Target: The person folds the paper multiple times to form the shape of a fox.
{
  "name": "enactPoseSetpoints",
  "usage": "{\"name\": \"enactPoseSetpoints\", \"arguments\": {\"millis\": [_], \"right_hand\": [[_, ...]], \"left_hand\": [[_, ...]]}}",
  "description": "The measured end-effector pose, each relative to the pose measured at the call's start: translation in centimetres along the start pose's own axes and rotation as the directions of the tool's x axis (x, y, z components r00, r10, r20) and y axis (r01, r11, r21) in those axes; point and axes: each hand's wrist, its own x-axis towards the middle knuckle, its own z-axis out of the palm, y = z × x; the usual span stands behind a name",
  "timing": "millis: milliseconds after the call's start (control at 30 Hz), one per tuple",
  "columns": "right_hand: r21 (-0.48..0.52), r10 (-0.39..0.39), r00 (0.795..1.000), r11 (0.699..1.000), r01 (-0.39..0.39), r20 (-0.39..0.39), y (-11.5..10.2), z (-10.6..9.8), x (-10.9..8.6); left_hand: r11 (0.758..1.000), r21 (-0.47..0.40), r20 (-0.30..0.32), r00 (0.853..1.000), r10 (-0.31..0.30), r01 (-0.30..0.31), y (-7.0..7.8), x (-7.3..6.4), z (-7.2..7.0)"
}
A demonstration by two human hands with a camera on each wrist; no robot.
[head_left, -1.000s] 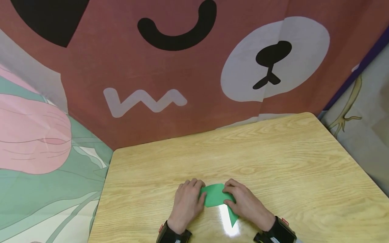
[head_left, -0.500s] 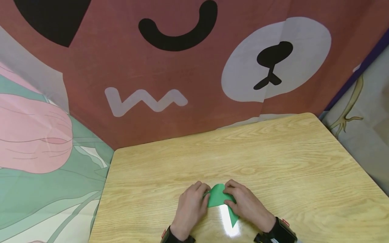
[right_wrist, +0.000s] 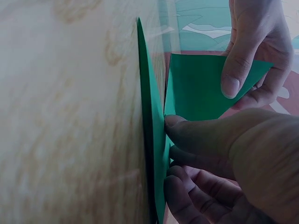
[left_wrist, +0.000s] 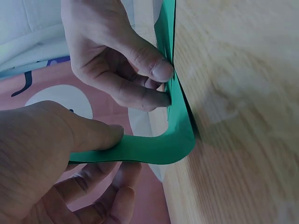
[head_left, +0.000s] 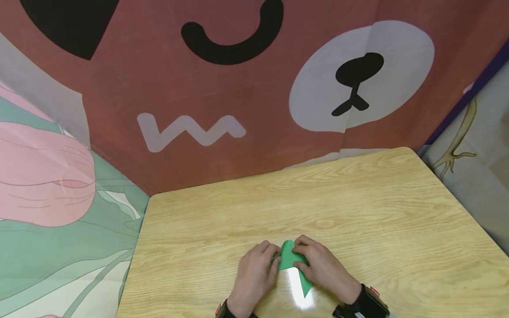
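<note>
A folded sheet of green paper (head_left: 287,258) lies near the table's front edge between both hands. My left hand (head_left: 256,274) pinches its left end between thumb and fingers. In the left wrist view that end of the paper (left_wrist: 140,148) stands up off the table and curves over in a rounded bend. With its thumb and fingers curled, my right hand (head_left: 323,267) holds the part lying on the table. A pointed flap sticks out below the right hand. In the right wrist view the raised part of the paper (right_wrist: 196,86) is flat-faced and tapers toward the left hand.
The wood-grain table (head_left: 338,198) runs back to a wall hanging (head_left: 258,88) with a cartoon face. A floral cloth (head_left: 43,176) hangs at the left. Black bands (head_left: 363,302) circle the wrists. A bright reflection lies on the tabletop below the paper.
My left hand has moved right toward the right hand, lifting and bending the paper's left end over. Less of the paper shows between the hands. The right hand has stayed in place.
</note>
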Motion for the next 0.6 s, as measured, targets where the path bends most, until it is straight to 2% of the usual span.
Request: {"name": "enactPoseSetpoints", "arguments": {"millis": [367, 600], "right_hand": [[0.003, 0.009, 1.000, 1.000, -0.009, -0.002, -0.1, -0.1, 0.1], [-0.004, 0.004, 1.000, 1.000, -0.004, -0.006, -0.1, 0.0, 0.1]], "left_hand": [[0.999, -0.001, 0.013, 0.999, 0.035, -0.035, 0.7, -0.2, 0.7], [0.998, 0.029, 0.000, 0.998, 0.062, -0.062, 1.0, -0.7, 1.3]]}}
